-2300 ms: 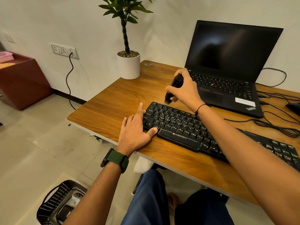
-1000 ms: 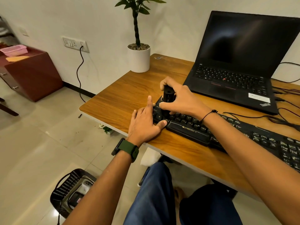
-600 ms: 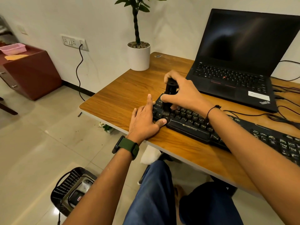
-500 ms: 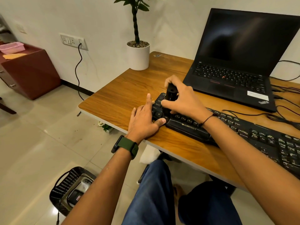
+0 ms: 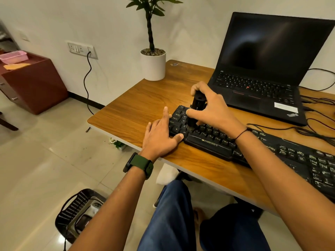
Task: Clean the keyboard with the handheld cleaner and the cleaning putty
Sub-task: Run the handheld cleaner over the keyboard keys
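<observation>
My right hand (image 5: 214,110) gripped the handheld cleaner (image 5: 196,108) upright, thumb and fingers curled round its body, brush end down on the keyboard (image 5: 253,147) just beyond my left thumb. My left hand (image 5: 160,135) lay flat, fingers straight, pressing the keyboard's near end. The cleaner seemed light and rigid; holding mid-body suited it. I saw no putty.

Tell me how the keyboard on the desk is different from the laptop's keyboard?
The external keyboard lies near the desk's front edge; the laptop keyboard sits farther back, below a dark screen. The external one has hands on it: the left hand rests at its end, the right hand holds the handheld cleaner on its keys. The laptop's is untouched. Both are black.
</observation>
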